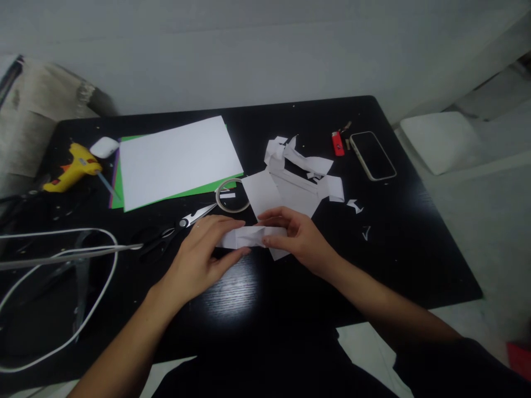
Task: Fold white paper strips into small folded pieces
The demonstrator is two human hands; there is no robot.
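Observation:
A small folded white paper piece (249, 236) lies at the middle of the black table (415, 243). My left hand (203, 255) pinches its left end between thumb and fingers. My right hand (296, 237) grips its right end, thumb under and fingers over. Just behind the paper lie a white rectangle (262, 192) and a heap of cut white paper scraps (305, 176). Black-handled scissors (178, 226) rest to the left of my left hand, and a roll of clear tape (230, 195) sits beyond it.
White sheets on green and purple paper (176, 160) lie at the back left, beside a yellow glue gun (72, 167) and a white earbud case (104, 147). A red lighter (338, 143) and a phone (372, 155) are at the back right. A white cable (99, 287) loops at left.

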